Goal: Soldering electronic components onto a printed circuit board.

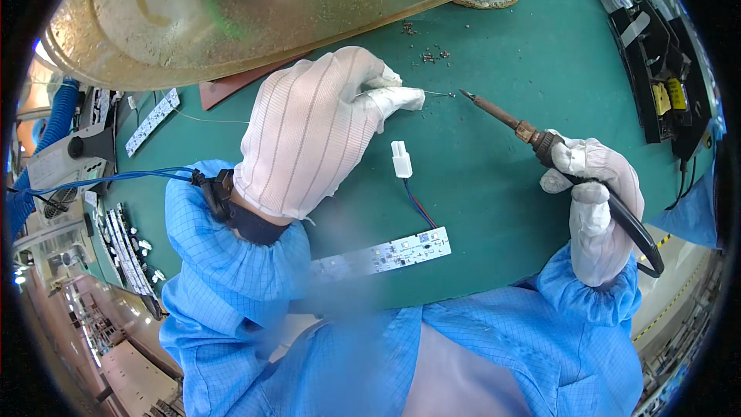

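My gloved left hand (312, 131) pinches a thin solder wire (438, 93) between thumb and forefinger. The wire's end points right, close to the dark tip of a soldering iron (494, 110). My gloved right hand (598, 197) is wrapped round the iron's handle, its black cable curving down beside the wrist. Between and below the hands lies a white LED circuit board strip (413, 250), its left part blurred by something near the camera. Dark red and blue wires join it to a white plug connector (400, 160) lying on the green mat (494, 208).
A large yellowed transparent cover (270, 11) hangs across the upper left. A black soldering iron stand (656, 69) is at the far right. Solder crumbs (432, 55) dot the mat. More board strips (127, 251) lie at left, near a blue hose (58, 123). A blue cord leads from my left wrist strap.
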{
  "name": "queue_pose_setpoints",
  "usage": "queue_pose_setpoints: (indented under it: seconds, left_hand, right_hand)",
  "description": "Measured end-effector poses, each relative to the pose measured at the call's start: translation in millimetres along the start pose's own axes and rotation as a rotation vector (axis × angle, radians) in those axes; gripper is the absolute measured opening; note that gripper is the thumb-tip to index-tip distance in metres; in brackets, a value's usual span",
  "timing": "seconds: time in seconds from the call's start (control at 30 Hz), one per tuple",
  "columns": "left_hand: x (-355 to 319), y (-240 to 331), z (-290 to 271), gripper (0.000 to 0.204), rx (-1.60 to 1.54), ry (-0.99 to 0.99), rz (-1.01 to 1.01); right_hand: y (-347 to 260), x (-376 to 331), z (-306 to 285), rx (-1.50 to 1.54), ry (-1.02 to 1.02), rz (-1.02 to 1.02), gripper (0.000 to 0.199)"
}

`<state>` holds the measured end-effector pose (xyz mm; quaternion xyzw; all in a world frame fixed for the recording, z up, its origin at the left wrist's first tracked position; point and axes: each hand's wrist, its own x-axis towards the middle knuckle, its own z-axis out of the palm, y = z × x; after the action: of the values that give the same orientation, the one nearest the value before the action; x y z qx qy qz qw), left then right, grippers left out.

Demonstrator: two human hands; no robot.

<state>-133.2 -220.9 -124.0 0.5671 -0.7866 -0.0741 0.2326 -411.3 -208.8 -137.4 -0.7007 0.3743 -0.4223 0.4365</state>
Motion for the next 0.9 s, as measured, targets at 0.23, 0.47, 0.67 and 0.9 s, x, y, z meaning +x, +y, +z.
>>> queue_pose_setpoints:
  seconds: [0.23, 0.47, 0.67, 0.9]
  left_hand:
    - [3.2, 1.6, 2.5, 0.022, -0.050, -0.008, 0.024]
    - [6.0, 0.3, 6.9, 0.022, -0.100, 0.003, -0.033]
    - [3.3, -2.1, 0.6, 0.021, -0.086, -0.008, 0.011]
    - [9.9, 1.2, 6.4, 0.016, -0.034, 0.207, 0.032]
  right_hand:
    - [1.6, 4.1, 0.4, -0.029, -0.045, -0.077, 0.034]
    - [3.4, -0.3, 8.4, 0.097, 0.094, -0.027, 0.033]
    - [2.2, -1.5, 4.7, 0.028, 0.060, 0.011, 0.042]
    - [4.2, -2.5, 5.6, 0.098, 0.059, 0.017, 0.043]
